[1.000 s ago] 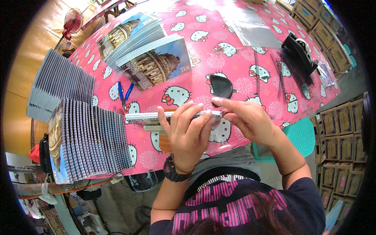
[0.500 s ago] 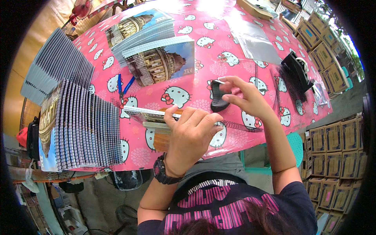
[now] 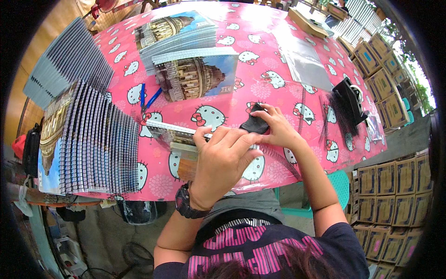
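My left hand (image 3: pixel 220 151) is closed around a spiral notebook (image 3: pixel 174 135), held on edge with its white coil-bound side up, near the table's front edge. The fingers hide part of the notebook. Beyond its right end a loose length of dark coil (image 3: pixel 283 162) trails over the tablecloth. Close by, my right hand (image 3: pixel 281 129) has its fingers and thumb around a small black pad-like piece (image 3: pixel 254 121); its exact kind does not show. The right thumb is next to my left hand. Left of the notebook lie blue-handled pliers (image 3: pixel 149 99).
Tall stacks of spiral notebooks (image 3: pixel 95 142) stand on the left, with another pile (image 3: pixel 195 76) at the back. A black holder (image 3: pixel 349 102) with dark coils is on the right, near clear plastic sheets (image 3: pixel 304 63). Cardboard boxes (image 3: pixel 390 181) are stacked beyond the pink-covered table (image 3: pixel 260 65).
My right hand has come down and left onto the black piece, which has shifted left and turned. The loose coil has swung toward me. My left hand keeps its hold on the notebook.
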Demonstrator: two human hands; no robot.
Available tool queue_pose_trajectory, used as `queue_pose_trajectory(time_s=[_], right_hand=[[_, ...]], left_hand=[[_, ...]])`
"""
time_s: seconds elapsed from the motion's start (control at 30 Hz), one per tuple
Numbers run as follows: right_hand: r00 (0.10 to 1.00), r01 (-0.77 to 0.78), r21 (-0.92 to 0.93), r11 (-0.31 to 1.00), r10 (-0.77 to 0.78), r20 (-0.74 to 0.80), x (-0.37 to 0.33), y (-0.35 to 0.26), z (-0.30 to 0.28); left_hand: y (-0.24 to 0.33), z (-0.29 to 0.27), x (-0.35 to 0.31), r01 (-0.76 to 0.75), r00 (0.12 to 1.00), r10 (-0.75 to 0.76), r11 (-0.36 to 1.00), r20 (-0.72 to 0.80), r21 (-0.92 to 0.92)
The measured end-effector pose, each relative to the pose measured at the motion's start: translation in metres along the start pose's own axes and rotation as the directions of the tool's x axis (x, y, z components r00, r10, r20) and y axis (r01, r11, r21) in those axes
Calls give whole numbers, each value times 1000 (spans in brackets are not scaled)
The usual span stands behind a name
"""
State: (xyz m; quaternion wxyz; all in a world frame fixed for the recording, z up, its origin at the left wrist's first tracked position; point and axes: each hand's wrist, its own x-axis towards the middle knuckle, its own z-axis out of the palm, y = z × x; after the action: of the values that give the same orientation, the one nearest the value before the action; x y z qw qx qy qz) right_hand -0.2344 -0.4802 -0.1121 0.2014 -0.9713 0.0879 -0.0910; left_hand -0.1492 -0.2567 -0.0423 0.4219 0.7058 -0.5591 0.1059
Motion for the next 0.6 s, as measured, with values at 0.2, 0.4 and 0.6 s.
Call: queue_pose_trajectory(time_s=[0.2, 0.4, 0.6], right_hand=[[995, -99, 186, 977, 94, 36, 3, -5, -2], [997, 4, 996, 89, -74, 3, -22, -40, -23], [998, -42, 813, 580, -18, 65, -14, -45, -38]], left_hand=[[-5, -5, -5, 11, 992, -24, 994, 125, 104], [-23, -17, -12, 146, 980, -115, 970, -162, 195], [-26, -18, -15, 124, 986, -105, 981, -129, 150]])
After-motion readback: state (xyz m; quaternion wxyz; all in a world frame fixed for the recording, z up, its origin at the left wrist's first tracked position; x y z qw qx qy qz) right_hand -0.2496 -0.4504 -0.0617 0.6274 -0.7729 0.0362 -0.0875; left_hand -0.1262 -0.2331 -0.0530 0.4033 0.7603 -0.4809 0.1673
